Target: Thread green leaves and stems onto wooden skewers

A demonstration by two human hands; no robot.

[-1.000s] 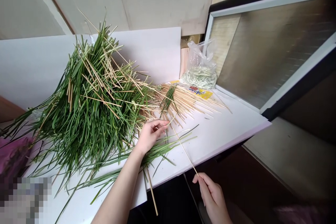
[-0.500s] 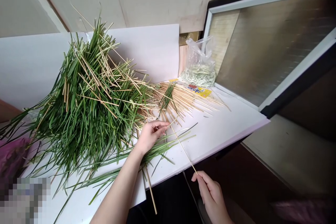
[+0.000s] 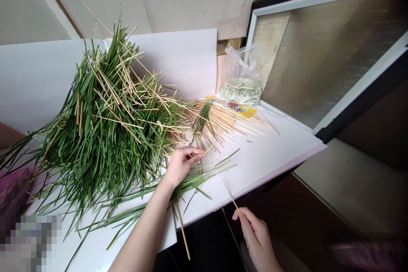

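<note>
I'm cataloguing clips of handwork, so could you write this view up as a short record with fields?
Left hand: pinches a pale green stem at or near the thin stick's far end; hand
Right hand: grips the near end of the thin stick; hand
Left side: large heap of long green leaves, loose sticks lying across it
Centre: fanned sticks with a small green bundle on top
Back: clear plastic bag, pale green pieces inside
Surface: white tabletop
</note>
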